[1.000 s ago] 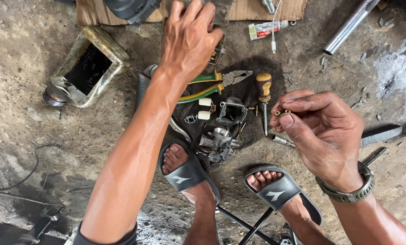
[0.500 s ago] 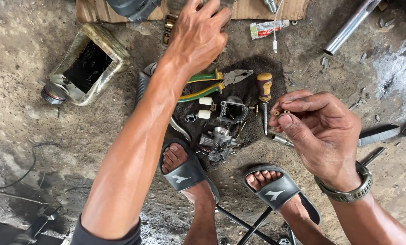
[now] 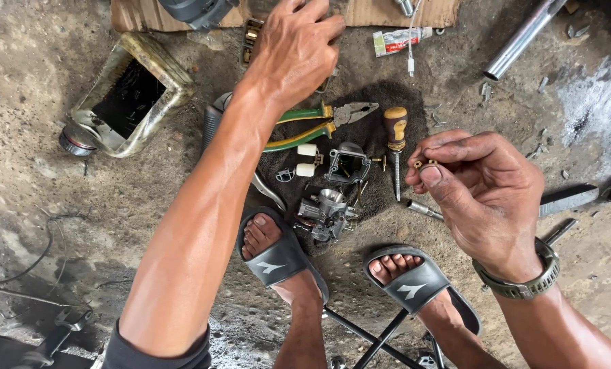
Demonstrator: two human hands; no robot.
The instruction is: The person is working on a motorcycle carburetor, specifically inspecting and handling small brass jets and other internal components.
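— Head view first: our right hand [image 3: 486, 195] pinches a small brass jet [image 3: 423, 164] between thumb and fingertips, held up above the ground, just right of the wooden-handled screwdriver [image 3: 395, 140].

— And our left hand [image 3: 298, 51]?

— It stretches far forward, fingers curled down over something small near the cardboard [image 3: 387, 10] at the top edge. We cannot tell whether it actually grips anything; the palm hides it.

— What could go wrong from here, as we judge it?

— The jet is tiny and our fingers look oily. If the pinch slackens it could drop into the gritty floor and be hard to find, or pick up dirt. Leaning forward, our forearm passes right over the green-handled pliers [image 3: 319, 123] and the white floats [image 3: 307, 158]; a low sweep could scatter them off the dark cloth [image 3: 380, 102].

— The carburetor body?

— The carburetor body [image 3: 327, 212] lies on the cloth just beside our left sandal [image 3: 278, 256], so a shifted foot could knock it. The float bowl [image 3: 348, 162] lies apart from it.

— Containers?

— A cut-open yellowed plastic jug [image 3: 124, 92] lies on its side to the left, dark liquid pooled inside, its cap [image 3: 76, 140] on. A bump could spill it. A small tube [image 3: 401, 39] lies near the cardboard.
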